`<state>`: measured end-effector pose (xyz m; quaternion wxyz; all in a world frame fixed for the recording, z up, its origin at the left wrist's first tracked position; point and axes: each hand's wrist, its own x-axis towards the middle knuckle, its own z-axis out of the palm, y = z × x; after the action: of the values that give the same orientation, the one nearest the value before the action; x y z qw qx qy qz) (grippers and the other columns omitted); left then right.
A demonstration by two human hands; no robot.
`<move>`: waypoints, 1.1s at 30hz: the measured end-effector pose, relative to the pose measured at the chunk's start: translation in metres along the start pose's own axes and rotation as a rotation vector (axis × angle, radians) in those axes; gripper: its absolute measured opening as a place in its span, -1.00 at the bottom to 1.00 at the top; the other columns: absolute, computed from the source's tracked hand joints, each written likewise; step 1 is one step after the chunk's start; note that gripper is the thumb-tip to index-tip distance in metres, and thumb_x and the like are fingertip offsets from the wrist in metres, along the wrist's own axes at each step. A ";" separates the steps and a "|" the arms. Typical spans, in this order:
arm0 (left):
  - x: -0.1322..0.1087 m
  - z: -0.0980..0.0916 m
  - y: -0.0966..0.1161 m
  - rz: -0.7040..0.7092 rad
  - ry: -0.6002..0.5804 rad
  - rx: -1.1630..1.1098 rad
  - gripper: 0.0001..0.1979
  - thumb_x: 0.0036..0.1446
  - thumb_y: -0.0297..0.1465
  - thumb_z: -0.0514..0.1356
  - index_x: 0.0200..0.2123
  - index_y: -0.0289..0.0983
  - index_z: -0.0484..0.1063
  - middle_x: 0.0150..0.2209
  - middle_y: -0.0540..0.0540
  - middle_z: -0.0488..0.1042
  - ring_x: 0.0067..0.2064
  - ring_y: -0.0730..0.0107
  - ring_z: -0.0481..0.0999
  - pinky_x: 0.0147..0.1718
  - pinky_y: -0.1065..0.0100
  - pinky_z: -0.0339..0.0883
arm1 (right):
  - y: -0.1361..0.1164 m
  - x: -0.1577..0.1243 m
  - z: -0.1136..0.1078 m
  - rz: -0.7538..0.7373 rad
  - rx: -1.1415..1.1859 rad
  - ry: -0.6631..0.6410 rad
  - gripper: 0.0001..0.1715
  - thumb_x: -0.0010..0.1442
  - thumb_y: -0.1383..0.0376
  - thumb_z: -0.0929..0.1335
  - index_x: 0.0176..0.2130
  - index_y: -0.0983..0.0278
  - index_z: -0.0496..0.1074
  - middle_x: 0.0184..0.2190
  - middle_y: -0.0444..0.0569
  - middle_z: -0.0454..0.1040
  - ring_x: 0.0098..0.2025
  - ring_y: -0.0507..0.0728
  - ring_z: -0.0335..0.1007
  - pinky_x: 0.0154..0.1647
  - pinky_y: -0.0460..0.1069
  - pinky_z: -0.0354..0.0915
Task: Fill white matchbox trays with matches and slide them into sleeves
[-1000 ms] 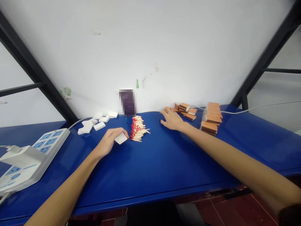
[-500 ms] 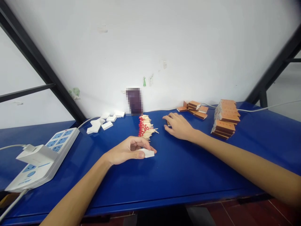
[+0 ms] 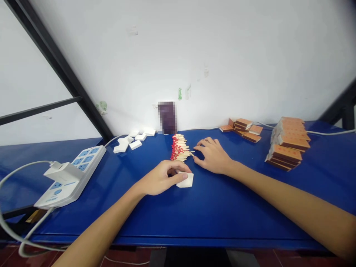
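Head view: left hand (image 3: 161, 178) grips flat white box (image 3: 188, 181) near wooden matchsticks (image 3: 180, 147)

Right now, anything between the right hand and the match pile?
Nothing visible: the right hand is right beside the match pile. The left hand, holding a white box, is nearer the camera, not between them.

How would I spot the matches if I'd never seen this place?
Find the blue table along the white wall. Just beyond the left hand lies the pile of matches: thin pale sticks with bright red heads, unlike the chunky white pieces to its left.
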<state>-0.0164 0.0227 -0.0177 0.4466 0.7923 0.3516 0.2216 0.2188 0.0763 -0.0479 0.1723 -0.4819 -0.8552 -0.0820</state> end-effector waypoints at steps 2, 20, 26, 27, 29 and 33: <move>0.001 0.005 -0.001 0.046 0.088 0.170 -0.74 0.32 -0.27 0.08 -0.10 -0.26 0.50 -0.21 -0.06 0.54 -0.31 0.45 0.43 -0.33 0.42 0.26 | 0.000 -0.001 0.001 -0.004 0.010 0.015 -0.53 0.28 0.09 0.25 -0.01 0.31 0.53 -0.05 0.10 0.50 0.04 0.30 0.23 -0.01 0.16 0.08; 0.003 -0.016 -0.023 0.207 0.344 0.647 -0.71 0.34 -0.38 -0.06 -0.39 -0.28 0.36 -0.41 -0.05 0.41 -0.36 0.38 0.36 -0.31 0.35 0.18 | -0.037 -0.023 -0.025 -0.404 0.486 -0.139 -0.70 0.29 0.21 0.27 -0.05 0.30 0.41 -0.25 -0.03 0.52 -0.29 0.09 0.34 -0.13 0.02 0.12; 0.002 -0.028 -0.030 0.150 0.324 0.674 -0.82 0.25 -0.42 0.03 -0.37 -0.29 0.37 -0.44 -0.01 0.38 -0.43 0.44 0.31 -0.40 0.39 0.14 | -0.040 -0.025 -0.026 -0.363 0.464 -0.231 -0.69 0.16 0.14 0.38 -0.14 0.25 0.37 -0.30 -0.13 0.50 -0.36 0.06 0.26 -0.19 0.02 0.09; 0.002 -0.028 -0.031 0.145 0.316 0.671 -0.85 0.23 -0.42 0.05 -0.35 -0.29 0.38 -0.44 0.00 0.38 -0.44 0.45 0.30 -0.40 0.40 0.14 | -0.040 -0.024 -0.026 -0.357 0.456 -0.232 -0.70 0.15 0.13 0.39 -0.17 0.25 0.37 -0.32 -0.14 0.49 -0.38 0.06 0.23 -0.21 0.02 0.09; 0.002 -0.027 -0.032 0.138 0.307 0.667 -0.89 0.20 -0.42 0.09 -0.32 -0.28 0.40 -0.46 0.02 0.36 -0.45 0.47 0.30 -0.41 0.41 0.14 | -0.041 -0.024 -0.026 -0.354 0.451 -0.240 -0.65 0.14 0.06 0.40 -0.20 0.24 0.35 -0.36 -0.16 0.47 -0.40 0.05 0.20 -0.24 0.01 0.08; 0.003 -0.024 -0.033 0.132 0.275 0.668 -0.89 0.18 -0.41 0.12 -0.25 -0.26 0.43 -0.46 0.04 0.34 -0.44 0.47 0.31 -0.42 0.42 0.14 | -0.038 -0.023 -0.027 -0.360 0.467 -0.243 -0.56 0.24 -0.07 0.32 -0.16 0.25 0.35 -0.37 -0.14 0.45 -0.41 0.05 0.20 -0.24 0.01 0.09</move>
<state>-0.0422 0.0500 -0.0337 0.0963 0.8783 0.4094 0.2275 0.2031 0.0295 -0.0304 0.1576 -0.2766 -0.9367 0.1455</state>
